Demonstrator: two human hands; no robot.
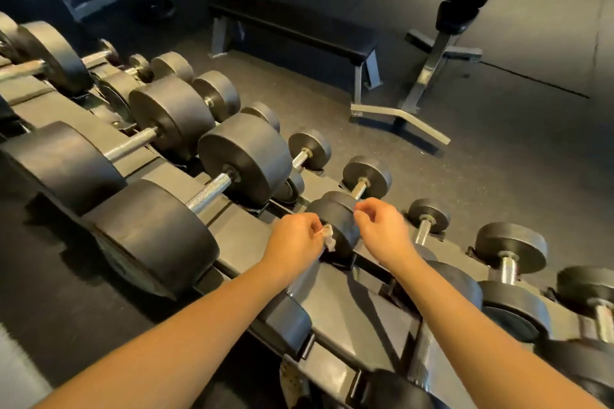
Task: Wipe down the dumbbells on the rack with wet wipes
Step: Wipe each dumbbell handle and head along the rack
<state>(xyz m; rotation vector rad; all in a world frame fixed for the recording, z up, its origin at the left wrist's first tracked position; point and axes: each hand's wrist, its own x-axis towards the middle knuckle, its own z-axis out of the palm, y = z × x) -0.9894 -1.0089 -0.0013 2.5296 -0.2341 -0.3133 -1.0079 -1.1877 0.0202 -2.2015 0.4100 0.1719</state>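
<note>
My left hand [295, 239] pinches a small, crumpled wet wipe [327, 237] between thumb and fingertips. The wipe lies against the near head of the small dumbbell [339, 222], on its left side. That dumbbell sits in its cradle on the rack [345, 315], with its handle [358, 189] pointing away from me and its far head beyond. My right hand [382, 226] is just right of the same near head, up by its top edge. Its fingers are curled in and the thumb is close to the forefinger. I cannot tell whether it pinches anything or only touches the rubber.

I judge that I am working on the near head of this dumbbell, with the handle and far head not yet done. To do it well I would open the wipe out, since bunched up it covers little, and my right hand could take a corner to spread it. Then I would press it flat, run it round the rim of the head and across its face, and go along the metal handle, where palms sit. My right hand should steady the head so the dumbbell does not roll in its cradle.

Left of this dumbbell lie the bigger dumbbells [246, 156], and right of it the other small dumbbells [428, 214]. Behind it, well apart on the floor, stands a bench [299, 30].
</note>
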